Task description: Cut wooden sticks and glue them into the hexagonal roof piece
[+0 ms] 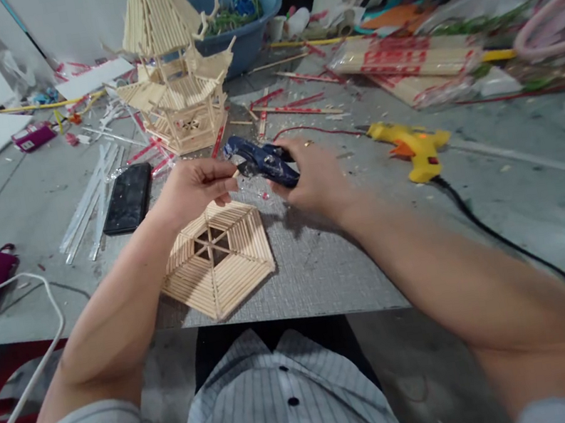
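Note:
My right hand [317, 175] is wrapped round a dark blue hand cutter [268, 161] with a short metal jaw. At that jaw, the fingers of my left hand [197, 186] pinch a thin wooden stick [236, 173], mostly hidden by the fingers. Both hands are above the table. Under them lies a flat hexagonal panel [250, 246] of pale sticks, with spokes across an opening in its middle. Behind my left hand stands a pagoda model [179, 91] built from the same kind of sticks, with a pointed roof.
A yellow glue gun [412, 146] lies at right with its black cord trailing to the table's front edge. At left are a black phone [127, 199] and clear glue sticks [91, 200]. Farther back are a blue basin [234, 21], wrapped stick packs [405, 57] and scattered red-white wrappers.

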Demonstrator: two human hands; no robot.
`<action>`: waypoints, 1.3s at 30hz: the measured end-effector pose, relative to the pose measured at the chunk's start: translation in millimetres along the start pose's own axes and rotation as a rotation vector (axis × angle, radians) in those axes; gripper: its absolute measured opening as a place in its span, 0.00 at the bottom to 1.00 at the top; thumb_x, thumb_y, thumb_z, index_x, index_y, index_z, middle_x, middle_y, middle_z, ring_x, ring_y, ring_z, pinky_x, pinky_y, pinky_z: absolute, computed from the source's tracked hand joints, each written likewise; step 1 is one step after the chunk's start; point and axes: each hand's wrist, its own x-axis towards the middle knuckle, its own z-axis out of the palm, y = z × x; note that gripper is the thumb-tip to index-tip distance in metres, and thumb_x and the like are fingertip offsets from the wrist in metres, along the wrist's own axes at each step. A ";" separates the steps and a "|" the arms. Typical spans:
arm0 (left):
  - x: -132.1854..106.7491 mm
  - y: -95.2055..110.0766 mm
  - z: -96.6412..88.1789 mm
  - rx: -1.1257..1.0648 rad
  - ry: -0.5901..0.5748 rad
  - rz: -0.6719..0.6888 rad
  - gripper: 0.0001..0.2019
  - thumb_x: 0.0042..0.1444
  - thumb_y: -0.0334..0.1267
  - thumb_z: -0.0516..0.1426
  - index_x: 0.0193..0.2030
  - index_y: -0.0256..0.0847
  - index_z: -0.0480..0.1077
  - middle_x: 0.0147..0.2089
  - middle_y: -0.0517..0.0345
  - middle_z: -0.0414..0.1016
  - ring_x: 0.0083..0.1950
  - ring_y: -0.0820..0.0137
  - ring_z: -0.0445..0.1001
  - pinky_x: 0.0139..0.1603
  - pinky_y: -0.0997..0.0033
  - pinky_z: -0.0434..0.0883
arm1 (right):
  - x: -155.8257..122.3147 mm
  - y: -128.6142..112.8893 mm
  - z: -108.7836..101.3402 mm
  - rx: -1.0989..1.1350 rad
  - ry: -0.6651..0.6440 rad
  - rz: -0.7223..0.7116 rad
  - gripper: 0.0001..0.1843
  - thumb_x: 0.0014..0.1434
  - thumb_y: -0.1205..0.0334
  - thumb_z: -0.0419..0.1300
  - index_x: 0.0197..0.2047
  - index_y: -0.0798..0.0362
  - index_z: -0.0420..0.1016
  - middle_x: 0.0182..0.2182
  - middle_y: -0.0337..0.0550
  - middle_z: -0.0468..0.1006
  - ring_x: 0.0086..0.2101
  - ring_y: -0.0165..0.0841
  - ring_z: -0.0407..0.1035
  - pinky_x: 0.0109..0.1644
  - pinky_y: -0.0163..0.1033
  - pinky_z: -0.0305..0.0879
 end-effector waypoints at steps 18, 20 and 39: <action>0.3 -9.8 -0.7 0.120 0.087 0.142 0.07 0.51 0.31 0.61 0.24 0.35 0.69 0.17 0.64 0.67 0.20 0.81 0.66 0.22 0.81 0.64 | -1.8 -6.0 -4.1 -0.055 -0.007 -0.075 0.28 0.47 0.59 0.59 0.53 0.54 0.67 0.45 0.55 0.75 0.45 0.50 0.70 0.48 0.54 0.65; 0.3 -9.4 -0.5 0.124 0.088 0.151 0.09 0.50 0.32 0.62 0.23 0.35 0.68 0.17 0.64 0.67 0.19 0.81 0.65 0.21 0.82 0.64 | -1.8 -5.7 -3.7 -0.062 -0.005 -0.077 0.28 0.47 0.59 0.59 0.53 0.54 0.67 0.44 0.55 0.75 0.44 0.49 0.70 0.48 0.53 0.65; -3.3 -2.5 1.7 0.111 0.061 0.148 0.12 0.52 0.39 0.62 0.23 0.37 0.68 0.16 0.64 0.65 0.18 0.80 0.64 0.20 0.81 0.62 | -1.8 -7.5 -6.2 -0.080 -0.033 -0.057 0.26 0.47 0.57 0.60 0.51 0.49 0.68 0.44 0.54 0.76 0.43 0.51 0.71 0.45 0.54 0.64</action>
